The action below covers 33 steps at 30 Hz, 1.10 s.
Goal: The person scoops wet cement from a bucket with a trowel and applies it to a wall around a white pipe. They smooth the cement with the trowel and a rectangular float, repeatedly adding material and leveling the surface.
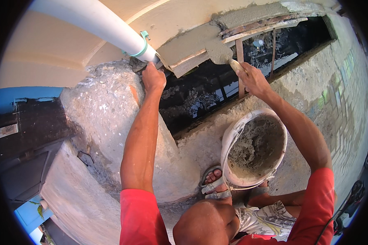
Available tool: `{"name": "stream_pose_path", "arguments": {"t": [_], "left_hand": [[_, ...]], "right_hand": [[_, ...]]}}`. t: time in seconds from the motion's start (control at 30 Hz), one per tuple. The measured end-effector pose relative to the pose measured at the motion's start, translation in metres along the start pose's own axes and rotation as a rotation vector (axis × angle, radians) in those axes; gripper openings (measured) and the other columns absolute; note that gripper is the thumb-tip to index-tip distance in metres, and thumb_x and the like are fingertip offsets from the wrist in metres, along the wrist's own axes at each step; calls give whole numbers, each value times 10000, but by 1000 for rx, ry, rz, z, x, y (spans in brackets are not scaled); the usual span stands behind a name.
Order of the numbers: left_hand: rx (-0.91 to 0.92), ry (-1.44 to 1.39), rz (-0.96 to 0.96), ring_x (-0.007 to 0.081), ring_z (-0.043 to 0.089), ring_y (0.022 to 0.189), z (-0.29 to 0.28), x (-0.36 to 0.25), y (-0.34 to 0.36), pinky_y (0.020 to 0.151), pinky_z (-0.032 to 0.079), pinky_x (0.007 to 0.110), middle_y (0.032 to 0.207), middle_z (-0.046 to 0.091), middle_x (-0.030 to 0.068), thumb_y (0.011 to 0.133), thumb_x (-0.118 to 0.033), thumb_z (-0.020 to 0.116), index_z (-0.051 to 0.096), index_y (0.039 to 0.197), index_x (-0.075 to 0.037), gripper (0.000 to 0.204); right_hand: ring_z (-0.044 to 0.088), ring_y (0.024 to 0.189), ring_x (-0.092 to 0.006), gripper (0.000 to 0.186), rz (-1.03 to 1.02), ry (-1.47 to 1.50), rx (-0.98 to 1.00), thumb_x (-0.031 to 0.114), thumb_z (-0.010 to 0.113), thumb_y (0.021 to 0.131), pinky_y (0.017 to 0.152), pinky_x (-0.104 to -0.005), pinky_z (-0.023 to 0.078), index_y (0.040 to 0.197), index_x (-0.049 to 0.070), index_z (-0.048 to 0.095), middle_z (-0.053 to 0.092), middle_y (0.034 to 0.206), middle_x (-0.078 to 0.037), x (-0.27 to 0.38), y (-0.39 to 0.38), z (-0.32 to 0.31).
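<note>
right hand [251, 79]: fingers grip trowel [234, 64], blade [219, 54] meets mortared ledge [188, 45] | left hand [153, 76]: at white drainpipe [110, 25] mouth, cannot tell fingers' hold | mortar bucket [226, 160]: near foot [213, 176]

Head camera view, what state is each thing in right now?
Trowel: held in the right hand, blade coated grey.
Pipe: slanting, with a green clamp closed around it.
Left hand: at the pipe's lower end, grip unclear.
Bucket: uncovered, partly filled.
Mortar in it: wet-looking, lumpy.
Trench: open on top, dark inside.
Sandal: worn.
</note>
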<state>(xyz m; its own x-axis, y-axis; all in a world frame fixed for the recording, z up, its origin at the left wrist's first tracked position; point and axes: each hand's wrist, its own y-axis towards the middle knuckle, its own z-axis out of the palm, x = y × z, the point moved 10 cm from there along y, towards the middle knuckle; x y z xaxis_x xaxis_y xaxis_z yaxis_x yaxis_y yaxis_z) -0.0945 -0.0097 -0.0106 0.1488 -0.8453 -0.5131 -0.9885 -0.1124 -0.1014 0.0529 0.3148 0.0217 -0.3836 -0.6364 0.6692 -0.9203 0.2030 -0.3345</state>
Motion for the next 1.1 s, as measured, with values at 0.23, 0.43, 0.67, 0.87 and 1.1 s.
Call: {"name": "stream_pose_path", "arguments": {"t": [0.23, 0.43, 0.67, 0.87, 1.1], "left_hand": [[38, 35, 23, 411, 629, 1070, 5, 1, 3, 909, 509, 472, 1104, 669, 245, 845, -103, 681, 614, 1168, -14, 341], [71, 45, 5, 412, 628, 1080, 7, 3, 3, 910, 520, 479, 1127, 665, 241, 862, -115, 676, 595, 1203, -30, 361], [50, 22, 24, 417, 627, 1076, 5, 2, 3, 905, 513, 481, 1120, 665, 245, 863, -132, 686, 600, 1188, -28, 351], [33, 33, 59, 428, 627, 1049, -4, -5, -1, 896, 504, 484, 1087, 668, 255, 858, -130, 686, 608, 1144, -14, 318], [-19, 58, 168, 450, 634, 990, -33, -27, -9, 870, 500, 508, 993, 677, 265, 831, -108, 692, 604, 1034, 18, 255]], "right_hand": [[669, 811, -326, 424, 43, -22, 51, 264, 537, 956, 748, -430, 497, 1267, -24, 551, 660, 887, -222, -40, -21, -37], [629, 775, -254, 441, 56, -79, 39, 282, 517, 963, 735, -394, 489, 1284, -18, 554, 645, 867, -193, -40, -53, -61], [651, 848, -307, 459, 53, -145, 73, 285, 512, 955, 789, -415, 487, 1288, -29, 539, 663, 919, -225, -47, -65, -60], [623, 744, -242, 490, 89, -67, 103, 317, 540, 943, 732, -393, 499, 1295, -24, 535, 646, 871, -185, -51, -69, -51], [599, 698, -191, 498, 104, 2, 108, 298, 557, 944, 682, -355, 498, 1315, -32, 526, 645, 873, -148, -56, -73, -48]]}}
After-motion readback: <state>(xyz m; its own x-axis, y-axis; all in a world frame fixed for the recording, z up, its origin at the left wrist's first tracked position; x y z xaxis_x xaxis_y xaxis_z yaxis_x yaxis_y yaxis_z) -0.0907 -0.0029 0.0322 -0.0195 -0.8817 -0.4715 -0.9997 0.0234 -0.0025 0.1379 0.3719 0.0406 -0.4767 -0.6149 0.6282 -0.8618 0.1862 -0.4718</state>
